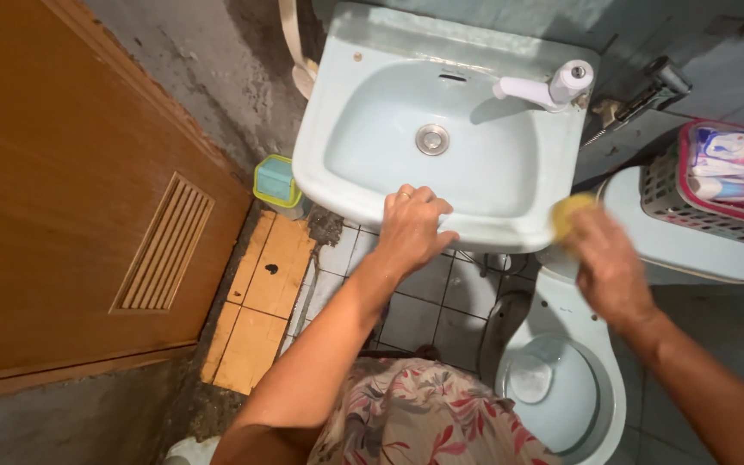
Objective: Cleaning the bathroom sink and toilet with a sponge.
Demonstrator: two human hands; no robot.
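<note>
1. A yellow sponge [572, 215] sits at the front right corner of the sink [337, 185], pressed against the rim and pinched in the fingers [585, 231] of the right hand [610, 269], which curl over it from below so that only its upper part shows.
2. The left hand [412, 231] rests on the sink's front rim, well apart from the sponge, its fingers pressed together and bent over the edge, holding nothing.
3. The pale blue sink has a round metal drain [432, 139] in the middle and a white tap [548, 86] at the back right.
4. Just below the right hand stands a pale toilet [561, 387], its bowl open.
5. On the toilet tank [691, 250] sits a grey basket [691, 211] holding flat soft packs in pink, white and blue [738, 164].
6. Left of the sink, on the floor, stands a small square tub with a yellow-green rim and teal lid [276, 181], beside a brown door [71, 189] with a slatted vent.
</note>
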